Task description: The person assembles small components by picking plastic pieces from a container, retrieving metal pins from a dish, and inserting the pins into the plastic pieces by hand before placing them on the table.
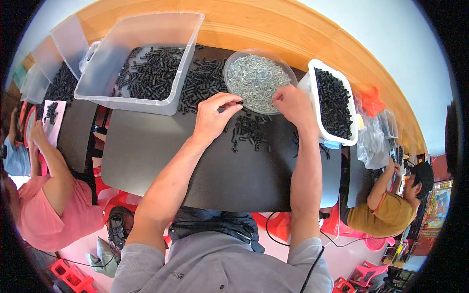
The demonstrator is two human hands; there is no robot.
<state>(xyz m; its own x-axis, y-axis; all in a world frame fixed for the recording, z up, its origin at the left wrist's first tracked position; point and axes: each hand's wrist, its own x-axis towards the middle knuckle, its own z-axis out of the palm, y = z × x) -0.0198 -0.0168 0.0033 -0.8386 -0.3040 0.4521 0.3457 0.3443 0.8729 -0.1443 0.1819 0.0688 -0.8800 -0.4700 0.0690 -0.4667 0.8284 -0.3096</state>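
My left hand (215, 116) is closed in a pinch around a small black plastic piece (240, 102), just in front of a round clear tub. This tub (227, 88) is full of small silvery metal pins or screws (256, 78). My right hand (294, 105) reaches over the tub's right side, thumb and fingers pressed together; whatever is between them is too small or hidden to make out. Below the tub, on the dark table (234, 183), lies a loose pile of short black tubular pieces (250, 131), between my two forearms.
A large clear bin (132, 103) of black pieces stands at the back left, with a heap of more pieces (202, 83) beside it. At the right is a white bin (316, 105) full of them. One person (53, 195) works at the left, another (391, 210) at the right.
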